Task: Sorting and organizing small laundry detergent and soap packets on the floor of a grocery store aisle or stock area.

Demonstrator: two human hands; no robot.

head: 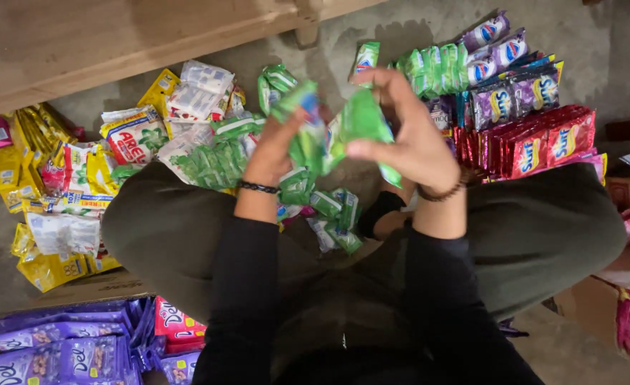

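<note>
Green plastic sachets, a joined strip of small shiny packets [333, 135], sit up in both my hands, raised above my lap and the floor. Left hand [279, 146] is clamped on the left part of the strip, fingers curled round a bunched packet with a blue patch. Right hand [408, 139] is pinched shut on the right part, thumb and forefinger gripping a packet whose tail hangs down toward my right knee. Long axis of the strip runs roughly side to side between the two hands, sagging in the middle; neither hand is nearer, both already touching it.

Just below the hands, between my knees, more loose green sachets [329, 214] lie on the grey concrete floor [600, 43]. Beyond the left hand, a heap of green-and-white sachets [208, 160] and yellow sachets [51, 267]. Beyond the right hand, rows of red sachets [536, 146], purple sachets [515, 96] and a fan of pale green sachets [436, 68]. Wooden shelf edge [115, 43] crosses the top left. Cardboard box of violet packets [58, 342] near my left leg, another cardboard box [593, 299] at far right.
</note>
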